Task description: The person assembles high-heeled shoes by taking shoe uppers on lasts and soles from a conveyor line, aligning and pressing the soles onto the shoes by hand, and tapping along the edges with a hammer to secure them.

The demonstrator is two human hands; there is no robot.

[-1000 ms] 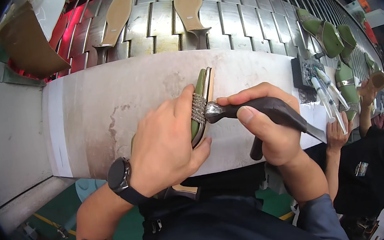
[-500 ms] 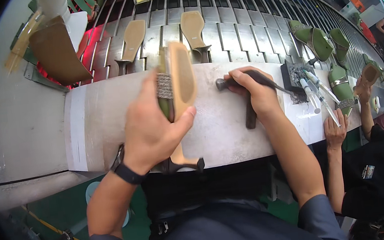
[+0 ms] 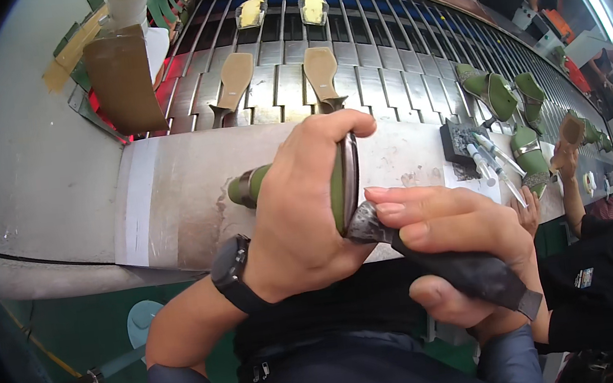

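My left hand [image 3: 300,200] is wrapped round a green shoe [image 3: 339,191], its fingers hooked over the dark sole edge. At the left, a green part of the shoe with a shiny band pokes out from behind the hand; most of the shoe is hidden. My right hand [image 3: 471,221] grips a black hammer [image 3: 473,274]. The worn metal face of the hammer lies at the lower end of the sole edge, touching it or very close. Both hands are over the pale worktable [image 3: 200,197].
Beyond the table runs a slatted metal conveyor [image 3: 367,61] carrying tan soles [image 3: 237,77] and clear-cased yellow pieces [image 3: 314,8]. To the right are a dark block [image 3: 458,148], syringe-like tubes [image 3: 498,160] and green heeled shoes [image 3: 497,95]. A co-worker's hand [image 3: 564,160] holds a shoe there.
My left hand has turned the shoe over and brought it closer, moving right. The hammer has come up from the table to the shoe's edge in my right hand.
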